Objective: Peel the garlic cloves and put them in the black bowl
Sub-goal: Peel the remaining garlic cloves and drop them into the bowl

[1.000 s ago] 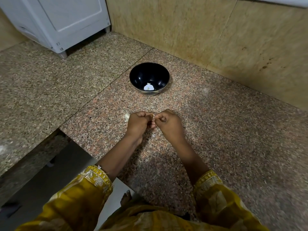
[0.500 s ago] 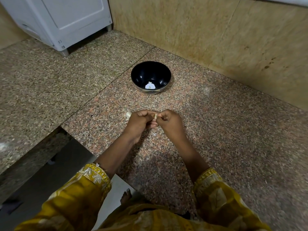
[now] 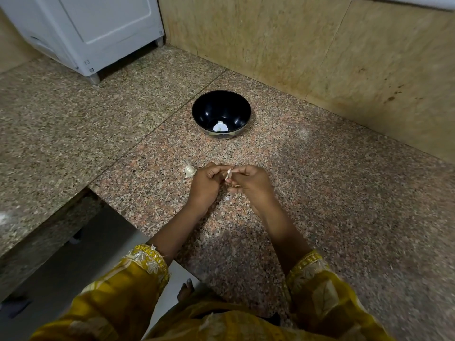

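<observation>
A black bowl [image 3: 221,113] stands on the granite counter [image 3: 320,193] ahead of my hands, with a white peeled garlic clove [image 3: 220,126] at its bottom. My left hand [image 3: 206,184] and my right hand [image 3: 251,182] meet over the counter, fingers curled. Between them they pinch a small garlic clove [image 3: 228,175] with a strip of pale skin sticking up from it. Another garlic clove [image 3: 190,171], still in its skin, lies on the counter just left of my left hand. A small white scrap of skin [image 3: 227,198] lies below my hands.
A tan stone wall [image 3: 320,57] rises behind the bowl. A white appliance [image 3: 93,33] stands on the counter at the back left. The counter edge drops off at the lower left, above a grey floor [image 3: 73,267].
My hands have stayed together on the clove; the strip of skin now stands out more between the fingers. The view has shifted slightly.
</observation>
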